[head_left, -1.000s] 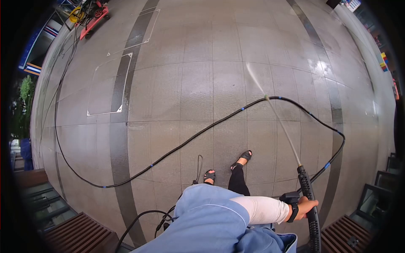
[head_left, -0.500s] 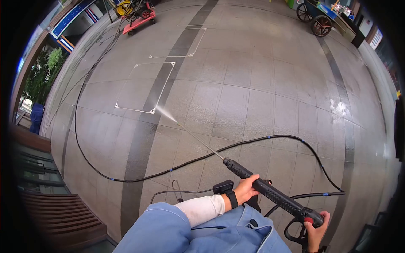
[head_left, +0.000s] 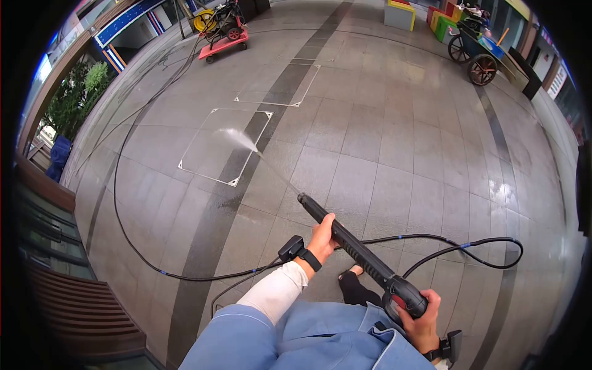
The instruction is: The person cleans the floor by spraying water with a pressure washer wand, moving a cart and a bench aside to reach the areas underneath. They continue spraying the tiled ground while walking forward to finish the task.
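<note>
Across the front of my body lies a black pressure washer gun (head_left: pixel 364 256) with a long thin metal lance (head_left: pixel 277 172). My left hand (head_left: pixel 322 239) is wrapped round the forward part of its body. At the rear, my right hand (head_left: pixel 422 320) grips the handle end near a red part, and the trigger is mostly hidden. White water spray (head_left: pixel 239 138) leaves the lance tip toward the paving, over a square metal-edged floor cover (head_left: pixel 209 145). A black hose (head_left: pixel 216 277) with blue bands snakes over the floor and loops at the right.
A red trolley (head_left: pixel 223 48) carrying a machine and a yellow reel stands at the far left. At the far right is a blue cart (head_left: pixel 478 52) on spoked wheels, near coloured blocks (head_left: pixel 444 24). A brown slatted bench (head_left: pixel 86 317) runs along the lower left.
The gun has swung up and left, both hands with it, and the spray now lands farther off. My view has shifted, and the hose's right loop has changed shape.
</note>
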### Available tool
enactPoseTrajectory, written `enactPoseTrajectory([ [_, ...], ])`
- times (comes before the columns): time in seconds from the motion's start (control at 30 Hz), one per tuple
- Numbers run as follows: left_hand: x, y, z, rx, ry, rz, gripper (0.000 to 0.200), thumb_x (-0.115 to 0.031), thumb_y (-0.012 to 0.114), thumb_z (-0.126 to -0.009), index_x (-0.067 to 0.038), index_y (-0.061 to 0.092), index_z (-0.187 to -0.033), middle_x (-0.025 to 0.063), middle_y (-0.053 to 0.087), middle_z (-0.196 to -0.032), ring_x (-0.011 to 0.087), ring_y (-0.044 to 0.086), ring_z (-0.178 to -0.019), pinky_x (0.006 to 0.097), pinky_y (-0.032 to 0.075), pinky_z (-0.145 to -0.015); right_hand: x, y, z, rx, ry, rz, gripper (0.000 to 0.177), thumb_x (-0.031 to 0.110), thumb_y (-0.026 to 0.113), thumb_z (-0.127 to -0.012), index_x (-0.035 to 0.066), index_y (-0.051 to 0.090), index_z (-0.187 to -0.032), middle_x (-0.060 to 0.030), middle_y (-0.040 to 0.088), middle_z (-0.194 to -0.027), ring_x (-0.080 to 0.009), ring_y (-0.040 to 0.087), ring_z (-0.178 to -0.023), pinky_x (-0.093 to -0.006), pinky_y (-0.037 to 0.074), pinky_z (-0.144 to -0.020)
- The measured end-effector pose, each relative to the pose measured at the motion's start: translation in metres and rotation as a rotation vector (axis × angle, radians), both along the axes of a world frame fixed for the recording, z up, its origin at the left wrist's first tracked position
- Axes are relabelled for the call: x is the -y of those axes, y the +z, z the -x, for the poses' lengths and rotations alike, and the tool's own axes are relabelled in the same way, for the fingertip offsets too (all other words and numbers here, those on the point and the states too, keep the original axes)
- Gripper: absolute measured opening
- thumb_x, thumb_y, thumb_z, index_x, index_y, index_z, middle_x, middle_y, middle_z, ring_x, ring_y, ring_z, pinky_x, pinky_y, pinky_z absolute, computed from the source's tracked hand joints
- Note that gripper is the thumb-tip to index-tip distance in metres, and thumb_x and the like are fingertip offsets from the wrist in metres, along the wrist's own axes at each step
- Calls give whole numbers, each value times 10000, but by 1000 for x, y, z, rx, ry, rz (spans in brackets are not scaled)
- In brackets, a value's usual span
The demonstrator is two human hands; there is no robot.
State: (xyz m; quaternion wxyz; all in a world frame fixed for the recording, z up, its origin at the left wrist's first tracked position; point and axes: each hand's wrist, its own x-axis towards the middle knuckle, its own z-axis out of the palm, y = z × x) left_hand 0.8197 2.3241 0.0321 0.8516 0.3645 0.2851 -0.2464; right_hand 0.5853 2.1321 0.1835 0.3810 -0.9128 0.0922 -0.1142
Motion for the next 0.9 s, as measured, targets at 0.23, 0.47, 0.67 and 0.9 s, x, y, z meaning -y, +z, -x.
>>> enactPoseTrajectory([
  [0.23,109,-8,-90,5,-201,-207,249,-255,563,-776,-39,450,-826,57,495,-684,193,551,-589,382,507,-571,40,-29,-52,-8,-338,-149,587,75,741,-601,13,368,-1050,-162,451,-942,-296,508,-813,-352,415,-721],
  [0.47,257,-18,-106,-92,-604,-168,230,-249,529,-787,-35,449,-814,48,487,-694,187,540,-583,390,513,-530,75,-2,-63,-45,-665,18,568,23,697,-619,14,355,-1073,-149,434,-979,-249,476,-875,-319,385,-788],
  [0.67,374,-2,-67,-25,-1004,-111,304,-265,532,-727,37,515,-754,94,532,-667,218,562,-540,367,489,-476,60,21,-73,-28,-1043,296,537,83,717,-632,17,409,-1068,-141,473,-940,-237,498,-810,-320,411,-732],
  [0.9,432,39,-82,111,-1342,-12,381,-320,542,-742,49,489,-823,101,538,-713,182,570,-596,337,503,-494,42,26,-138,12,-1579,328,604,159,787,-579,37,448,-1064,-155,511,-906,-286,523,-754,-361,450,-682],
])
